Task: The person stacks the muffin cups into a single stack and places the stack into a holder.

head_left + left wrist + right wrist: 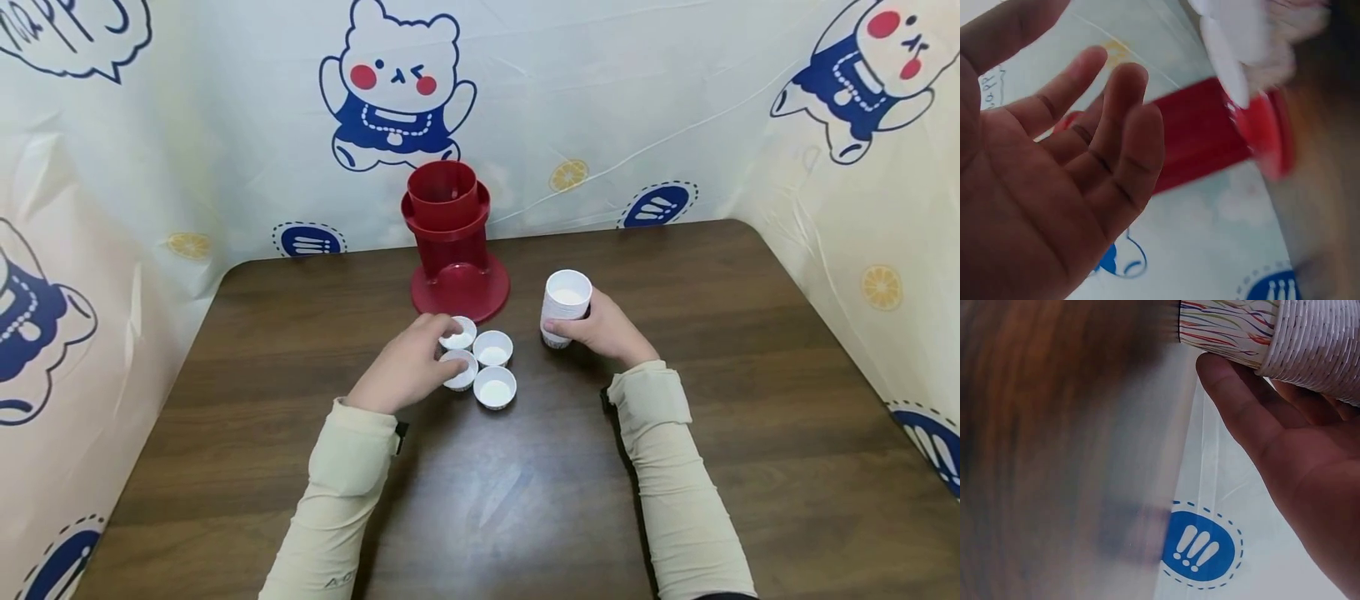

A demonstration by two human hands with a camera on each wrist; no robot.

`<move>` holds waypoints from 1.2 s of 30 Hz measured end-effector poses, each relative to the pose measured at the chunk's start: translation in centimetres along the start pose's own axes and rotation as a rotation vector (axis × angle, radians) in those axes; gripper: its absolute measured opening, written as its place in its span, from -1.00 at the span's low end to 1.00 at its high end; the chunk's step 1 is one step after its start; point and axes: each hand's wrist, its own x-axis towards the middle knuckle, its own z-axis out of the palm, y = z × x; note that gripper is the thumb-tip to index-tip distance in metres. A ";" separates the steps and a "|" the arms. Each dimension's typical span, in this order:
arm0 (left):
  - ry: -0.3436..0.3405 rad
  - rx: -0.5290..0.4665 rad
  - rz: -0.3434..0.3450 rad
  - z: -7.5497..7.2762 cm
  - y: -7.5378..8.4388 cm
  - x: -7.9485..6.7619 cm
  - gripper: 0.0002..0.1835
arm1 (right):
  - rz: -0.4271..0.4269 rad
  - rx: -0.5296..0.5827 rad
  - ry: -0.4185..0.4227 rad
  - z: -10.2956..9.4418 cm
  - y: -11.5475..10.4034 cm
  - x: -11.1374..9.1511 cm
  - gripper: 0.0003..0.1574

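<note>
Several small white paper cups (493,348) stand upright in a tight cluster on the table. My left hand (412,362) hovers over the two left cups, its fingertips overlapping the far one (460,332) and its thumb over the near one (460,372). In the left wrist view, the loosely bent fingers (1141,137) pinch nothing. My right hand (609,329) grips a tall nested stack of paper cups (564,304) from the right, thumb across its front. The right wrist view shows many stacked rims and colourful streaks on the outermost cup (1225,325).
A dark red holder (457,287), with a round base and a wide tube, stands behind the cluster near the table's back edge. The brown wooden table (510,517) is bordered by a printed curtain (247,125) at the back and sides.
</note>
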 end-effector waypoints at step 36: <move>-0.031 0.125 -0.238 1.2 -5.5 -0.9 -0.31 | 0.012 0.003 -0.008 -0.1 0.2 0.1 -0.19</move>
